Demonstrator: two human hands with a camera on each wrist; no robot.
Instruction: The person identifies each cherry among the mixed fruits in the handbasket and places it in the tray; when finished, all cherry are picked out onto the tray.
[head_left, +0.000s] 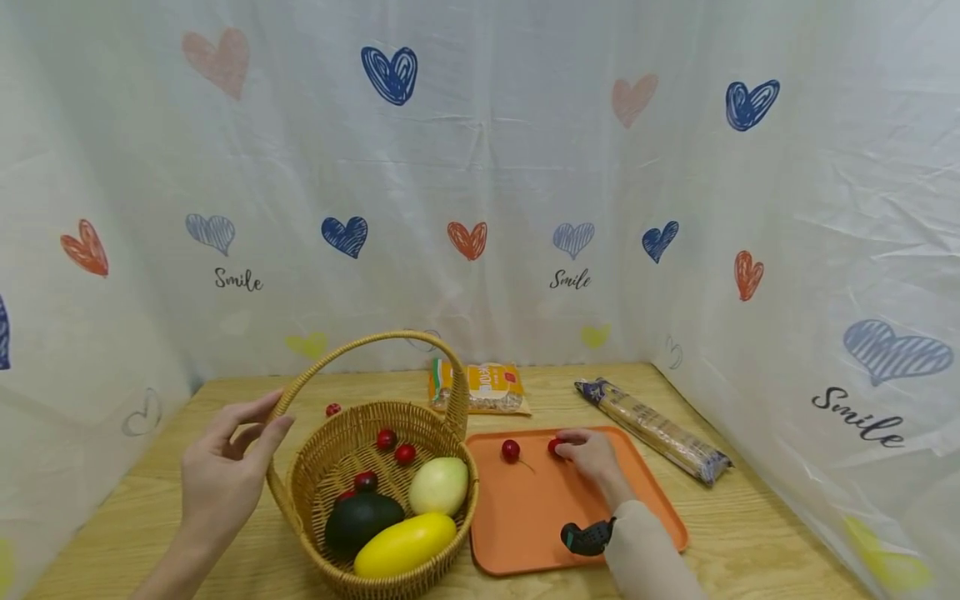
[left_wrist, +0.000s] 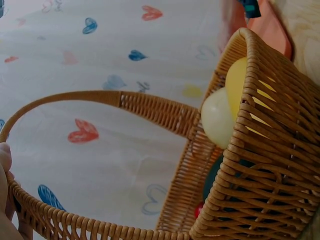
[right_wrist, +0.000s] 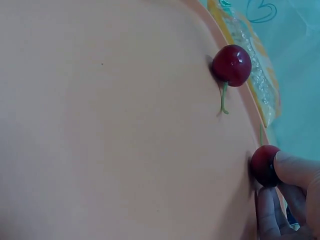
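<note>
My left hand grips the side of a wicker basket's arched handle between thumb and fingers. Inside the basket lie several red cherries, a pale green round fruit, a dark green oval fruit and a yellow oblong melon. Over the far part of an orange tray, my right hand pinches a cherry with its thumb and fingers. Another cherry with a green stem lies on the tray, to the left in the head view.
Behind the basket and tray lies an orange-and-clear food packet. A long pack that looks like dried noodles is right of the tray. One small red item sits behind the basket's left side. Heart-printed curtains enclose the wooden table.
</note>
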